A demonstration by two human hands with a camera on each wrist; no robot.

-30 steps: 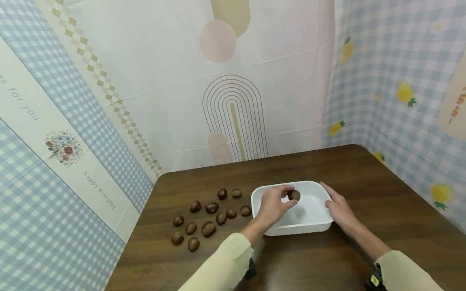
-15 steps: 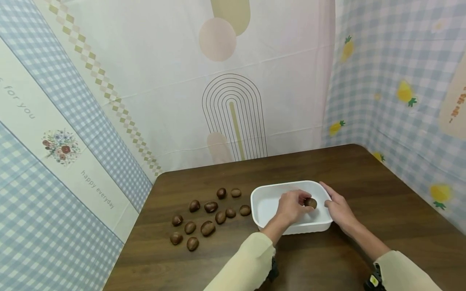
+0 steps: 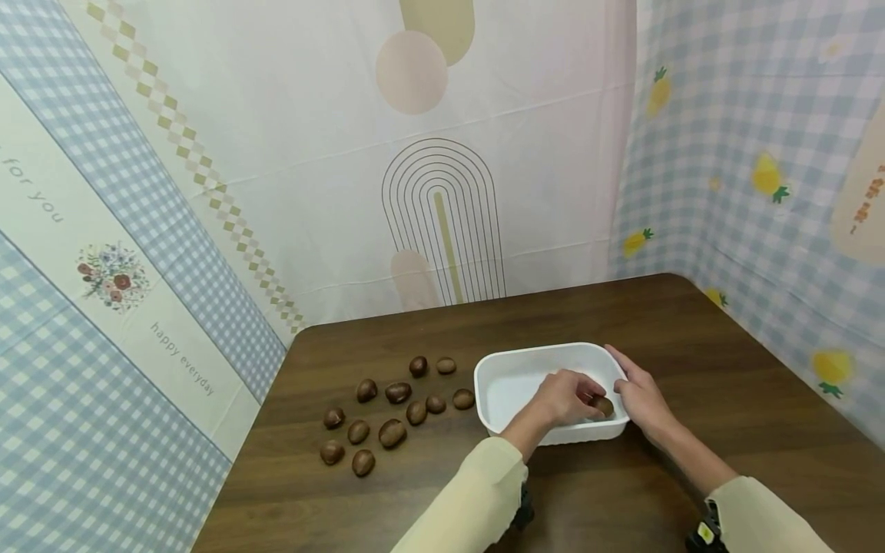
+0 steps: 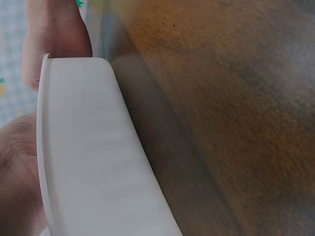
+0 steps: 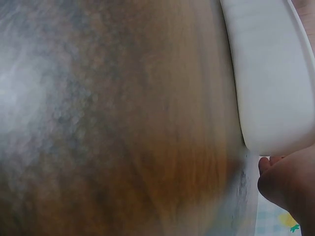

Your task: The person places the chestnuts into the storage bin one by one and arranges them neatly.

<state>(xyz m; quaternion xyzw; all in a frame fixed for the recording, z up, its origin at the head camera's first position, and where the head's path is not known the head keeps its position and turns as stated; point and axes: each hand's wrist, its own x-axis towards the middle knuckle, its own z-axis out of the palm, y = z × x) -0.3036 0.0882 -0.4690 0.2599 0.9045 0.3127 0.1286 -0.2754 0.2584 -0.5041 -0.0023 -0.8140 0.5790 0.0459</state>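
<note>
A white rectangular container (image 3: 499, 388) stands on the table. My left hand (image 3: 565, 397) reaches down inside it and pinches a brown chestnut (image 3: 604, 406) low near the right end. Thumb and fingers hide part of that nut. At the right end, my right hand (image 3: 644, 397) grips the rim, thumb on the inner side and fingers outside. The left wrist view has the container's side wall (image 4: 93, 137) in front of the left hand (image 4: 17, 172). From the right wrist, the right hand (image 5: 290, 182) appears against the container's end.
Several loose chestnuts (image 3: 392, 434) lie spread over the table to the left of the container. One chestnut (image 3: 463, 399) sits close to its left wall. The dark wooden table (image 3: 664, 322) meets patterned cloth (image 3: 332, 192) hung behind and at both sides.
My left hand has carried the chestnut rightward and down, from over the container's middle to low near its right end. The right hand keeps its grip on the rim.
</note>
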